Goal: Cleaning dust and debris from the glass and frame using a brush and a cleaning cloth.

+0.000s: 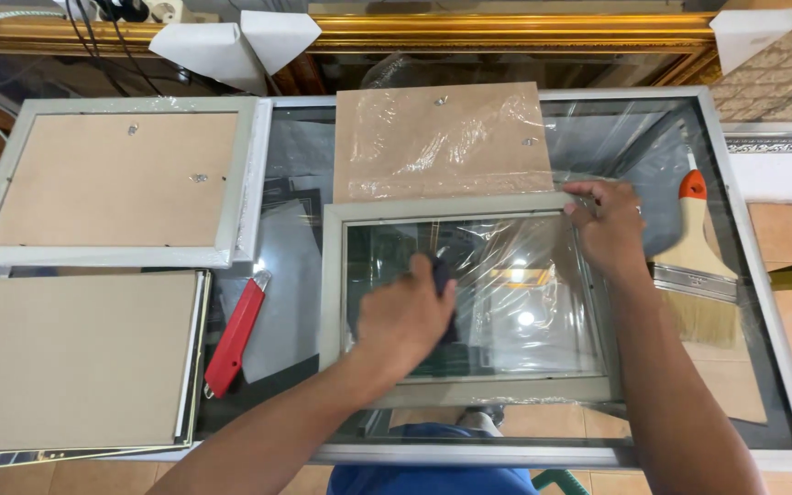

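A grey picture frame [332,302] with a glass pane lies face down on a large glass table [763,302]. My left hand [402,321] is closed on a small dark object, pressed against the glass inside the frame. At the frame's upper right corner my right hand [607,225] grips the rim. Crinkled clear plastic film [524,275] lies over the right part of the pane. Just behind the frame rests a brown backing board [442,137], also under plastic film.
A red utility knife [234,335] lies left of the frame. A wide paintbrush [694,266] with an orange-tipped handle lies at the right. Another grey frame with its backing [112,179] and a brown board [71,357] sit at the left. A gilded frame [506,32] runs along the back.
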